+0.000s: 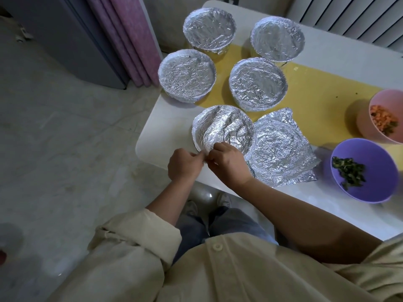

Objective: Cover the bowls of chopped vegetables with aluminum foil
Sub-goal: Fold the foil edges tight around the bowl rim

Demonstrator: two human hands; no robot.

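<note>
Both hands pinch the near edge of the crinkly foil [222,127] on one bowl: the left hand [184,165] and the right hand [229,163] almost touch.

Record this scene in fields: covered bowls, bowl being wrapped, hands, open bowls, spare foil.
covered: four round bowls sealed in crinkled silver foil
wrapping: nearest bowl under a loose creased foil sheet
hands: left hand and right hand pinch that sheet's near edge
open: pink plastic bowl of orange dice; purple plastic bowl of chopped greens
spare: flat crumpled foil right of the nearest bowl
</note>
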